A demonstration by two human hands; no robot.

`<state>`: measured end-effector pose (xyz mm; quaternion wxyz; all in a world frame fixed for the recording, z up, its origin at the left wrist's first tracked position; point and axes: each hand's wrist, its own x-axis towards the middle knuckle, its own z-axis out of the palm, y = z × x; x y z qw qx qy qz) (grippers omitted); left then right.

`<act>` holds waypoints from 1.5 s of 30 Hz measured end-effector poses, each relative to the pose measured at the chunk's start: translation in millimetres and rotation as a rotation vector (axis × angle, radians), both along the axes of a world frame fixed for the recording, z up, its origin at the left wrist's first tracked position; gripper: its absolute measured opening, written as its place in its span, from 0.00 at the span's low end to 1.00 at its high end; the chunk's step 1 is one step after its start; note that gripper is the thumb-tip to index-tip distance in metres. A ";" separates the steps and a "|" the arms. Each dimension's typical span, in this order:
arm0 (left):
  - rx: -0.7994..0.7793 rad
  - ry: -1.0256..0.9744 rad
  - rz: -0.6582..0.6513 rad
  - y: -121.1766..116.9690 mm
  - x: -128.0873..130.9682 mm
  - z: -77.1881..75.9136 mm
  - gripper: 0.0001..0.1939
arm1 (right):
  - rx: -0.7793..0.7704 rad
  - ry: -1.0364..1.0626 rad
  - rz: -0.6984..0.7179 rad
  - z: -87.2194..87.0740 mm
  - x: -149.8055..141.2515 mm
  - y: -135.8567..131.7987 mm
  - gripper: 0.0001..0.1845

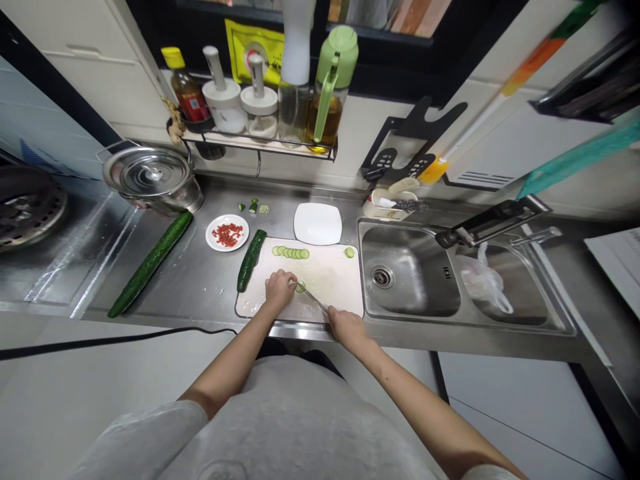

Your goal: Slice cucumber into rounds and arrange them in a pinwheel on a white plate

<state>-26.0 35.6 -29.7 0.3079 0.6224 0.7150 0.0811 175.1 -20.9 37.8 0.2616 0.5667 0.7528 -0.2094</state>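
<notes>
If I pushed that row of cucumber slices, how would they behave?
The cucumber slices would probably slide rather than roll, since they lie cut face up on the cutting board. They seem to overlap, so nudging one may shift its neighbours.

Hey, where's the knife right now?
In the head view, the knife is over the near part of the cutting board, below the row of cucumber slices, between the left hand and right hand, which grips it.
</notes>
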 end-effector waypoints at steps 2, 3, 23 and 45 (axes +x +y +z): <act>-0.003 -0.001 0.001 0.1 -0.3 1.2 0.08 | -0.009 0.005 -0.008 -1.7 0.2 -0.7 0.15; -0.007 -0.001 0.000 0.2 -0.4 1.5 0.08 | -0.012 0.008 -0.012 -2.2 0.6 -1.0 0.15; 0.043 0.067 -0.056 -5.4 6.3 7.9 0.10 | -0.024 0.006 -0.014 3.3 16.7 -13.4 0.15; -0.040 0.087 0.057 -12.8 -26.3 31.9 0.07 | 0.112 0.230 -0.307 -12.2 49.1 -13.8 0.18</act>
